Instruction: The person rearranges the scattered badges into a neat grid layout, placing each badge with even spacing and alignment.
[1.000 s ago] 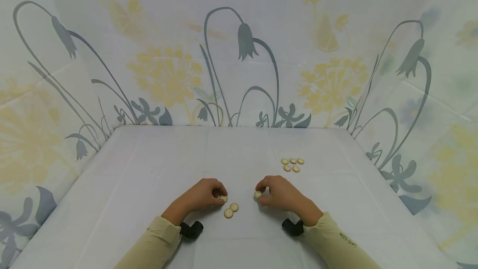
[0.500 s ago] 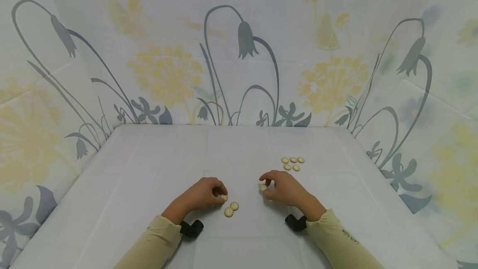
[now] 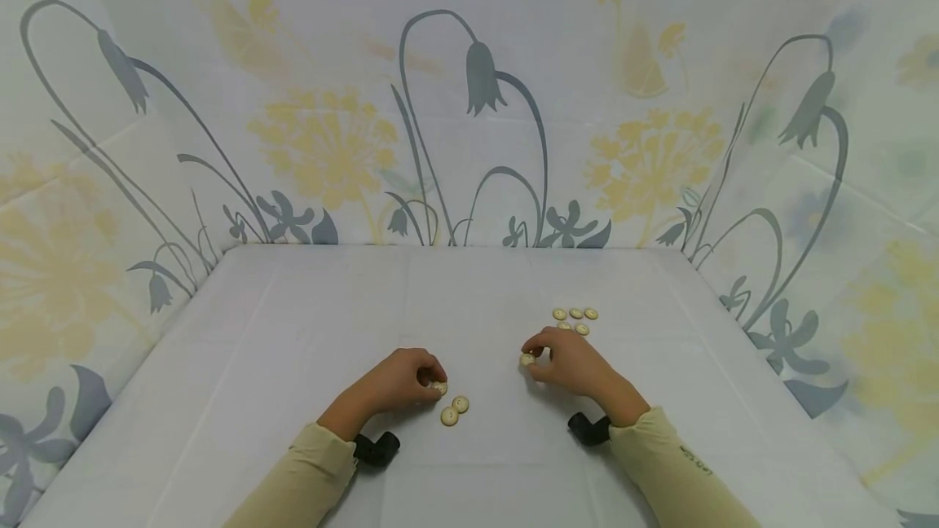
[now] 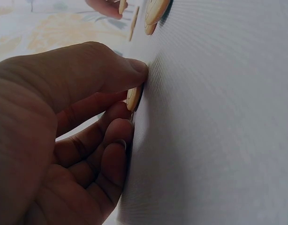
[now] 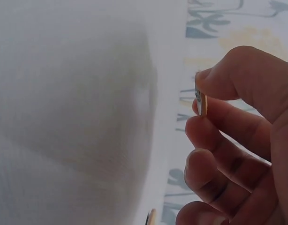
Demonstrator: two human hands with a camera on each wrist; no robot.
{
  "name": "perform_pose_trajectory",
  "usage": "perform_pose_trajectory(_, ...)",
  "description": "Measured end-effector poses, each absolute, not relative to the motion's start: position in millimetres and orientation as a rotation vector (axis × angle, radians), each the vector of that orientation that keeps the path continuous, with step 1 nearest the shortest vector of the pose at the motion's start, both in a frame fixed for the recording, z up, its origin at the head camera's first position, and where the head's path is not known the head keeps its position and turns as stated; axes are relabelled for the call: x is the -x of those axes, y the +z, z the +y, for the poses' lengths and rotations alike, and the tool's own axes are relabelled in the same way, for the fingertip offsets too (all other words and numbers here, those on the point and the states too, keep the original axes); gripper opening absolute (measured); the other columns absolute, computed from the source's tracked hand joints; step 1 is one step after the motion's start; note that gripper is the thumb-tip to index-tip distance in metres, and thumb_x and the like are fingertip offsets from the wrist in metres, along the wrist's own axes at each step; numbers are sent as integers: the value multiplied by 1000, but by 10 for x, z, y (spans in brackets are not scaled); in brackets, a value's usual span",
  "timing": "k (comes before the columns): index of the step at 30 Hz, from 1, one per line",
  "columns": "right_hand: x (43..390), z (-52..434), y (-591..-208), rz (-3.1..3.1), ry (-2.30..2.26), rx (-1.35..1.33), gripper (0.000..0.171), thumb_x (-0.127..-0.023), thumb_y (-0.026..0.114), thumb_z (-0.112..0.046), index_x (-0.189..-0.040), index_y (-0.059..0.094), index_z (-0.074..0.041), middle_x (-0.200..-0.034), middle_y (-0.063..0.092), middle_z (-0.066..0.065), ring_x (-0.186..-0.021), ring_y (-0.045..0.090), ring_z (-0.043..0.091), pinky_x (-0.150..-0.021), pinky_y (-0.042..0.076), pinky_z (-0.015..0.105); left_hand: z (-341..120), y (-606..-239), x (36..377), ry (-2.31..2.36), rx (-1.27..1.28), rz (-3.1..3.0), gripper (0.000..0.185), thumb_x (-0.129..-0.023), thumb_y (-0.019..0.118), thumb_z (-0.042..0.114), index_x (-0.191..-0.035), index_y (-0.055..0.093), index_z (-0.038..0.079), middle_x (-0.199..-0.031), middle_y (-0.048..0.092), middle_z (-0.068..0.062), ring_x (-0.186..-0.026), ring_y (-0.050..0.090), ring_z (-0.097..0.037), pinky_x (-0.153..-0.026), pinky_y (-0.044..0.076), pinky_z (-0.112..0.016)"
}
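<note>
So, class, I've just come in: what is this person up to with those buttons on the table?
A person in beige sleeves is handling cream buttons on a white-covered table. The right hand pinches one button between thumb and fingers, lifted off the cloth, just short of a cluster of five buttons. The left hand grips another button down against the cloth, beside a pair of buttons that lie touching each other.

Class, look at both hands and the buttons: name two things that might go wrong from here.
The right hand pinches one button only by its thin edge, so it might slip. The left hand holds a button beside two loose buttons, which it might knock aside.
</note>
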State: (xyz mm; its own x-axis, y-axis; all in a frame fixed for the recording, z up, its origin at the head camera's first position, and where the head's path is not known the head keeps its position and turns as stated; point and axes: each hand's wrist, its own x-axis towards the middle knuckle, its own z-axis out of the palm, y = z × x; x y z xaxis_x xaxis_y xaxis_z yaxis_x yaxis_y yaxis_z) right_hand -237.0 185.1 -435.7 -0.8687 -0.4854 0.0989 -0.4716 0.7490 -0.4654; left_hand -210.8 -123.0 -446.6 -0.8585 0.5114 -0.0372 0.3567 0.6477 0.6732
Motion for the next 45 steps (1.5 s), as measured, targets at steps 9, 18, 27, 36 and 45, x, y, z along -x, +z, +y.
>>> perform_pose_trajectory(9,2417,1956,-4318,2881,-844,691,22,-82,74,-20,-103,74,-15,-93,69,-4,-74,55,9,-61,46,24,-1232,-4495,2113,1003,-690,2643,12,-84,74,16,-96,72,15,-89,61,5,-82,53,-11,-71,46,-28)
perform_pose_trajectory(18,2457,2034,-4295,2922,-842,609,24,-82,71,-17,-105,74,-11,-95,70,-1,-76,57,12,-64,46,27,-1228,-4501,2111,1012,-675,2643,12,-84,74,15,-95,72,15,-88,61,5,-80,52,-12,-70,45,-28)
perform_pose_trajectory(27,2516,2139,-4286,3005,-826,573,23,-83,71,-19,-104,74,-11,-95,71,2,-78,59,13,-68,48,29,-1226,-4500,2117,1006,-680,2649,12,-84,74,15,-96,72,15,-88,61,5,-81,52,-12,-70,45,-29)
perform_pose_trajectory(36,2551,2233,-4265,3046,-827,444,26,-86,71,-22,-107,73,-8,-100,70,7,-86,61,22,-71,48,32,-1226,-4499,2120,1007,-683,2652,12,-84,74,14,-96,72,15,-88,62,5,-81,52,-12,-71,45,-28)
perform_pose_trajectory(45,2606,2369,-4285,3053,-862,312,31,-87,71,-25,-112,72,-7,-105,70,10,-87,60,23,-69,46,30,-1222,-4509,2129,1004,-682,2648,11,-84,74,15,-95,72,16,-88,61,6,-81,52,-11,-70,45,-27)
